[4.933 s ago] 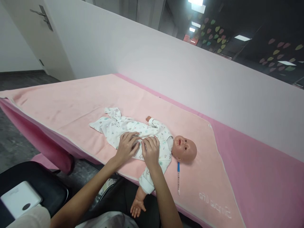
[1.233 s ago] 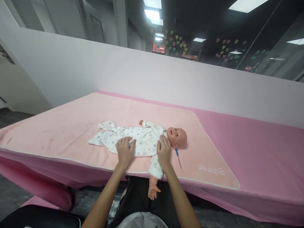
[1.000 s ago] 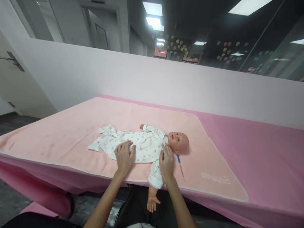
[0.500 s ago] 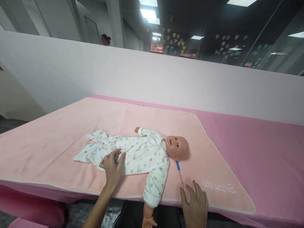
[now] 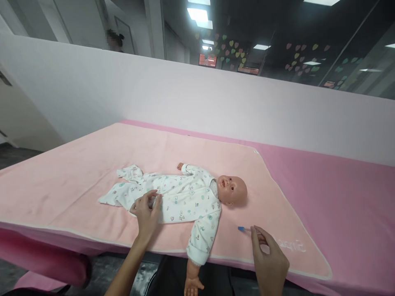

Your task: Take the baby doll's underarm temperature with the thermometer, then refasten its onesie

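Observation:
A baby doll (image 5: 232, 190) lies on its back in a white printed romper (image 5: 182, 203), its head to the right and one arm hanging past the table's front edge. My left hand (image 5: 147, 213) rests on the romper near the hip, fingers curved with a gap between thumb and forefinger; it does not appear to grip the cloth. To the right of the doll's arm, my right hand (image 5: 269, 257) pinches a thin thermometer (image 5: 241, 228) between thumb and fingers. Its blue end points left towards the doll; my fingers hide most of the rest.
A peach mat (image 5: 77, 164) with pale lettering lies under the doll, over a pink table cover (image 5: 348, 197). Behind stands a white partition wall (image 5: 197, 98) with dark glass above. A person's head (image 5: 115, 40) shows beyond it. A dark seat (image 5: 191, 275) is below the front edge.
My right hand has closed on the thermometer, which lay beside the doll's head, and shifted it right and turned it sideways. My left hand stays on the romper.

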Demonstrator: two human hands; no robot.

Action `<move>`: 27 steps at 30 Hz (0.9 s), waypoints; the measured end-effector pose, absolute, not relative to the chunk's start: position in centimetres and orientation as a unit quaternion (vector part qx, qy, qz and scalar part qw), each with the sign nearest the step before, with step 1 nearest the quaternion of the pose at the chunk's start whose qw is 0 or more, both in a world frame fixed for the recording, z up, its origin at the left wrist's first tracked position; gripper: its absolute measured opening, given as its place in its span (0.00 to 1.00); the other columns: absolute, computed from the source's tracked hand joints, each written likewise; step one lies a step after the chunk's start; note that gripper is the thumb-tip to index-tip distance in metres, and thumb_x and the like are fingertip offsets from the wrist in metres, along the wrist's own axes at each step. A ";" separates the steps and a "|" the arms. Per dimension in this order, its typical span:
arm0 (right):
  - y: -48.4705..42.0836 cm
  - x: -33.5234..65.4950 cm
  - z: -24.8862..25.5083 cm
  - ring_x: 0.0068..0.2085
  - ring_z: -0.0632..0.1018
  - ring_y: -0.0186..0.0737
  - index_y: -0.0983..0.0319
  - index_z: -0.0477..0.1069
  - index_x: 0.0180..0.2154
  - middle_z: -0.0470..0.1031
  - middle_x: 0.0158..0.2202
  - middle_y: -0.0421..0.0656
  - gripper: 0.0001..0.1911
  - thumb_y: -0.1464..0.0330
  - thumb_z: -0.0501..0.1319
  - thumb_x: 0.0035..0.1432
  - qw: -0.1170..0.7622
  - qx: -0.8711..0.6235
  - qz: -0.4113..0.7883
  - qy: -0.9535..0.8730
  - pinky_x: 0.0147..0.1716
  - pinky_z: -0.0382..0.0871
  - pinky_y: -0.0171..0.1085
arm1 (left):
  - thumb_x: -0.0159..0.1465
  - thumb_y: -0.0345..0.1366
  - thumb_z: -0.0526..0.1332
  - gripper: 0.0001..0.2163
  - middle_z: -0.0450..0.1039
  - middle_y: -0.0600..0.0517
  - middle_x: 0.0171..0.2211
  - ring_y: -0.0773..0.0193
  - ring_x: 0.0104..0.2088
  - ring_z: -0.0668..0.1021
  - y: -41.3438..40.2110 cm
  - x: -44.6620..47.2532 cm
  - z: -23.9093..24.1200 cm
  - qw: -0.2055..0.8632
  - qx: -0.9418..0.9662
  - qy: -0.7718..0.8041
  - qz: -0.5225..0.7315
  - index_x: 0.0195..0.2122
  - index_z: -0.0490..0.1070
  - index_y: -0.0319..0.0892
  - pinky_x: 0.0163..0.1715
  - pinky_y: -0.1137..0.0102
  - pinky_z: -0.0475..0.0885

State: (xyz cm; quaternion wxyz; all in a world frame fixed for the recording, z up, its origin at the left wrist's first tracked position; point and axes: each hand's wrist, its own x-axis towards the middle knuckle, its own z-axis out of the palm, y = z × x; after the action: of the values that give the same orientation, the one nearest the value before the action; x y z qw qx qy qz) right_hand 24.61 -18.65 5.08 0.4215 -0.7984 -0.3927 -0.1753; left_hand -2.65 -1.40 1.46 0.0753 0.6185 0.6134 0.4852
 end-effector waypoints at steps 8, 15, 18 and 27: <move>-15.7 26.0 3.9 0.20 0.72 0.36 0.60 0.70 0.20 0.72 0.17 0.41 0.26 0.49 0.48 0.56 0.365 -0.823 0.021 -0.435 0.20 0.59 0.30 | 0.62 0.42 0.51 0.11 0.70 0.48 0.34 0.54 0.41 0.69 -1.2 -2.7 1.4 0.078 0.624 0.615 0.476 0.40 0.67 0.45 0.46 0.55 0.55; -15.9 26.2 3.0 0.24 0.75 0.39 0.61 0.74 0.25 0.76 0.23 0.44 0.26 0.48 0.50 0.53 0.377 -0.831 0.116 -0.393 0.21 0.63 0.31 | 0.61 0.44 0.51 0.13 0.70 0.48 0.32 0.53 0.41 0.69 -0.9 -2.6 1.4 0.075 0.626 0.622 0.464 0.39 0.68 0.44 0.46 0.56 0.55; -16.0 26.3 3.2 0.24 0.75 0.38 0.61 0.75 0.27 0.77 0.25 0.45 0.26 0.48 0.52 0.52 0.376 -0.830 0.153 -0.382 0.22 0.64 0.31 | 0.60 0.44 0.51 0.13 0.71 0.48 0.32 0.54 0.42 0.69 -0.9 -2.5 1.5 0.073 0.622 0.628 0.462 0.38 0.69 0.43 0.46 0.57 0.54; -16.0 25.9 2.7 0.21 0.74 0.38 0.62 0.73 0.25 0.72 0.18 0.43 0.23 0.50 0.52 0.52 0.377 -0.822 0.225 -0.362 0.20 0.66 0.32 | 0.61 0.44 0.50 0.13 0.73 0.48 0.33 0.53 0.41 0.69 -0.8 -2.5 1.5 0.061 0.638 0.630 0.439 0.37 0.69 0.44 0.43 0.58 0.54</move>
State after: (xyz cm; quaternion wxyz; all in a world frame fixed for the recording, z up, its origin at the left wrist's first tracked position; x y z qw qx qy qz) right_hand 25.87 -16.03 2.74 0.3765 -0.8224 -0.3620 0.2254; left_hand -2.50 -0.82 1.51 0.0606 0.6383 0.6295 0.4389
